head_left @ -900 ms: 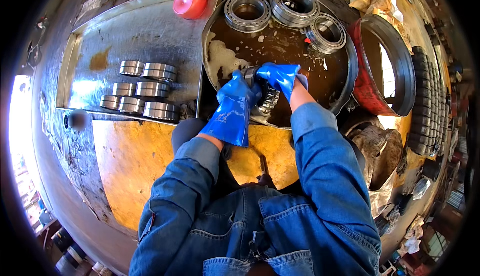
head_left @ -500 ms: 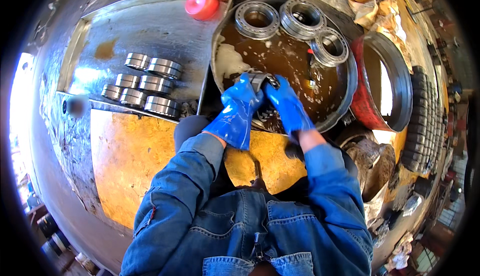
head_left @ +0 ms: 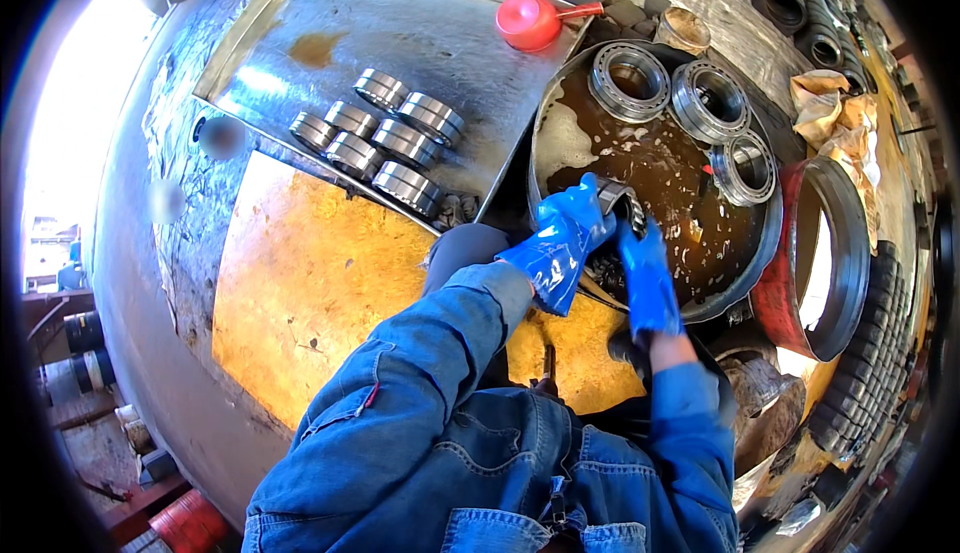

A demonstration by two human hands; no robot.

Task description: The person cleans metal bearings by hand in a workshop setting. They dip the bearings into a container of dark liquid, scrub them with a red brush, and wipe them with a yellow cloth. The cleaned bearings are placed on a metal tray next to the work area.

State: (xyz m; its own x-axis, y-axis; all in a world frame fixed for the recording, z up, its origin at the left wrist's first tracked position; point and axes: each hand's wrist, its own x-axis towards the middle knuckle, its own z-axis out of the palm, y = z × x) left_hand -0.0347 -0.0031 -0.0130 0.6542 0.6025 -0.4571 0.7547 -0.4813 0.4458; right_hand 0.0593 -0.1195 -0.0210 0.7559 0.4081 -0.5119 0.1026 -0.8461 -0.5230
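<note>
My left hand (head_left: 572, 225), in a blue rubber glove, grips the left side of a steel bearing (head_left: 618, 196). My gloved right hand (head_left: 650, 271) has its fingers on the right side of the same bearing. Both hands hold it tilted over the near edge of a round basin (head_left: 768, 253) of brown, foamy liquid. Part of the bearing is hidden by the gloves. Three larger bearing rings (head_left: 630, 109) rest along the far and right side of the basin.
Left of the basin, a shallow metal tray (head_left: 400, 13) carries several shiny bearings (head_left: 405, 143) and a red dipper (head_left: 528, 23). A large red-sided ring (head_left: 785, 283) stands at the right. Beyond it are stacked dark rings (head_left: 855, 353). Yellow board (head_left: 300, 283) lies nearer me.
The view has swung left, so the tray and basin appear farther right. Both hands still hold the bearing, which looks slightly turned between them.
</note>
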